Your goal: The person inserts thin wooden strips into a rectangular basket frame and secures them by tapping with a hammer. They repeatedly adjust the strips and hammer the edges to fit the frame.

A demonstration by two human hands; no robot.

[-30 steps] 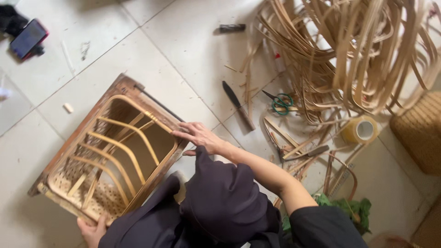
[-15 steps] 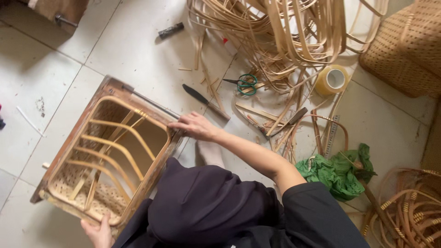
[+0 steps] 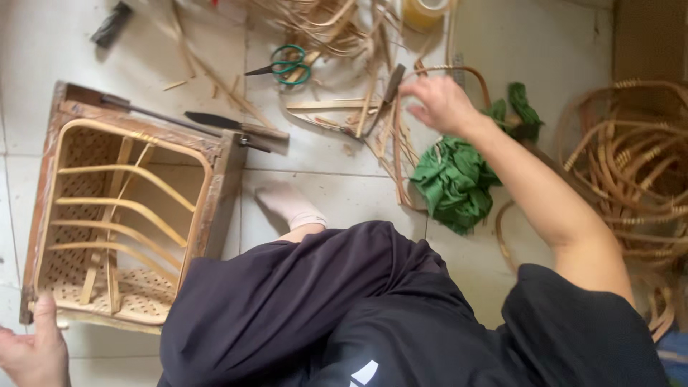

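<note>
The right hand (image 3: 441, 104) is stretched out over the tiled floor (image 3: 322, 190), its fingers loosely spread and curled downward, with nothing clasped in it; it hovers over a scatter of cane strips (image 3: 380, 125) and a dark-handled tool (image 3: 390, 86), though whether the fingertips touch them cannot be told. Just beside the wrist a crumpled green cloth (image 3: 451, 183) is seen lying on the floor. The left hand (image 3: 32, 351) is found at the lower left, open with the thumb raised, set against the near corner of a wooden frame (image 3: 226, 179) that rests on the floor; inside the frame curved cane ribs (image 3: 122, 208) are fixed over a woven cane panel (image 3: 140, 294). Across the far right corner of the frame a long knife (image 3: 229, 123) is laid. Farther off, green-handled scissors (image 3: 287, 66) lie among loose cane, a roll of yellow tape (image 3: 424, 11) is cut off by the top edge, and a dark object (image 3: 111, 25) lies at the upper left. Toward the right edge a stack of bent cane hoops (image 3: 631, 165) is piled. A foot in a pale sock (image 3: 290, 204) is planted beside the frame.
</note>
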